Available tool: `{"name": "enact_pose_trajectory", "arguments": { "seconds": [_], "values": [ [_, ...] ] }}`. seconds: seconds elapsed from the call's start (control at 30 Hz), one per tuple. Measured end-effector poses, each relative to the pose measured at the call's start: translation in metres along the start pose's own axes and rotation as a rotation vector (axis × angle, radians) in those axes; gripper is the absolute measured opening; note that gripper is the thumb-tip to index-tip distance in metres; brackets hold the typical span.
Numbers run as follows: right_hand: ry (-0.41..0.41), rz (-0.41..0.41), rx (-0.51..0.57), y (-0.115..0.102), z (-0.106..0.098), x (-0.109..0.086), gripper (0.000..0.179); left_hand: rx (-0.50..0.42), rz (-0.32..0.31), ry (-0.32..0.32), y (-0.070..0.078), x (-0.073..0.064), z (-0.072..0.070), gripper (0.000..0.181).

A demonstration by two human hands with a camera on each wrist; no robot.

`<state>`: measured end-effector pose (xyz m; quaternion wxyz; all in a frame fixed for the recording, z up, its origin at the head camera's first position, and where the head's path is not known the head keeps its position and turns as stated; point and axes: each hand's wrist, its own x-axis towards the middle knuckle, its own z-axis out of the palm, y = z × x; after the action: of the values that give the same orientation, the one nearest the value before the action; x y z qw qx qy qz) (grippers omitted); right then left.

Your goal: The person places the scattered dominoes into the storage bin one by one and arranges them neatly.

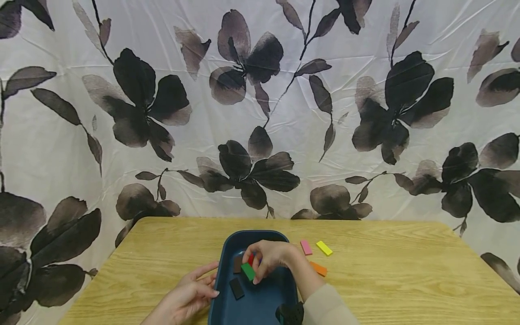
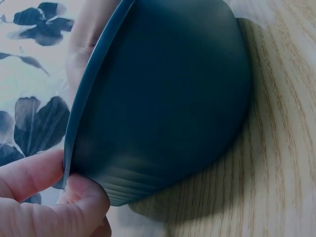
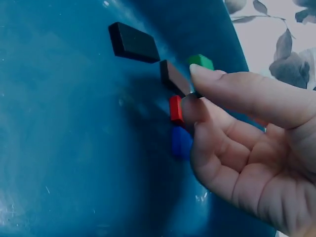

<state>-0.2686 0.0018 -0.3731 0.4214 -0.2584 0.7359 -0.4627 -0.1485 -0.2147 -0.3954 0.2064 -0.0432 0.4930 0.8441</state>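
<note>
A dark blue tray (image 1: 260, 311) stands on the table, and my left hand (image 1: 184, 295) pinches its left rim between thumb and fingers, as the left wrist view shows up close. Over the inside of the tray, my right hand (image 1: 272, 257) holds a green block (image 1: 248, 271) by its fingertips. Beneath it lie a black block (image 3: 133, 43), a brown block (image 3: 174, 78), a red block (image 3: 176, 109) and a blue block (image 3: 181, 143), the last two partly hidden by the fingers. In the right wrist view most of the green block is behind the thumb.
Right of the tray, a pink block (image 1: 306, 247), a yellow block (image 1: 324, 248) and an orange block (image 1: 318, 268) lie on the wooden table (image 1: 406, 280). My right forearm passes close by the orange one. A flowered cloth (image 1: 317, 113) hangs behind the table.
</note>
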Motion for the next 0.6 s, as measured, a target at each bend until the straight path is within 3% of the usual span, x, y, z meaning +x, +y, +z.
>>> {"name": "enact_pose_trajectory", "arguments": {
  "seconds": [0.2,0.6],
  "values": [
    [-0.035,0.058,-0.082,0.0004,0.0017,0.0030,0.040,0.014,-0.001,-0.003,-0.0021,-0.0010,-0.0024,0.085],
    [-0.034,0.097,-0.189,-0.0042,0.0037,0.0054,0.039,-0.015,-0.009,-0.030,0.0017,0.0017,-0.0006,0.086]
  ]
}}
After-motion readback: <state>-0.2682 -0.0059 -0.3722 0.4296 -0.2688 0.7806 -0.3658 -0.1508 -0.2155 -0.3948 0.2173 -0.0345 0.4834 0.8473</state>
